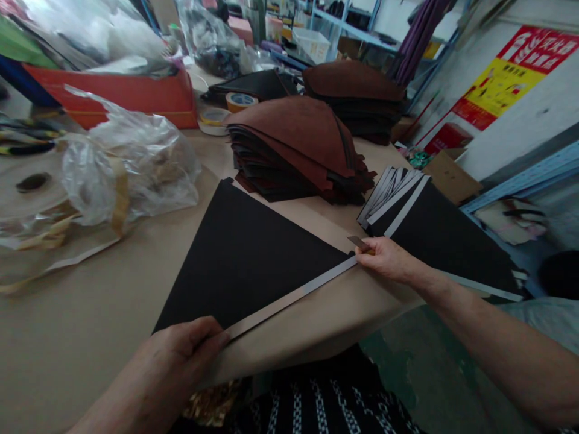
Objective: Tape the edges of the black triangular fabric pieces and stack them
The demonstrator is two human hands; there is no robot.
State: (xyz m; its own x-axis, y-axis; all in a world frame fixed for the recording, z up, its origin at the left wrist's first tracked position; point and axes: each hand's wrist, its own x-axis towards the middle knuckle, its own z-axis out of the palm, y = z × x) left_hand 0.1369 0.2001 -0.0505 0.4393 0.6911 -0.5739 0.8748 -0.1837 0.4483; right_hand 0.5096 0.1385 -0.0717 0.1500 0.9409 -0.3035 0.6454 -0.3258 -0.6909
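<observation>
A black, roughly triangular panel [244,253] lies flat on the table in front of me. Along its near edge runs a pale grey tape strip [294,297]. My left hand [181,349] is closed at the strip's left end, with thumb and fingers pinching it at the panel's corner. At the other end, my right hand [384,256] grips a small knife blade [358,243] that points up and left. Its fingers also meet the strip's right end, by the panel's right corner. Exactly how those fingertips hold the strip is hidden.
Brown and black panels are piled in a stack [294,138] behind, with another stack [353,90] farther back. Tape-edged black panels [443,235] fan out at right. A large tape roll [34,184], a clear plastic bag [140,163] and smaller tape rolls [239,102] stand left and back.
</observation>
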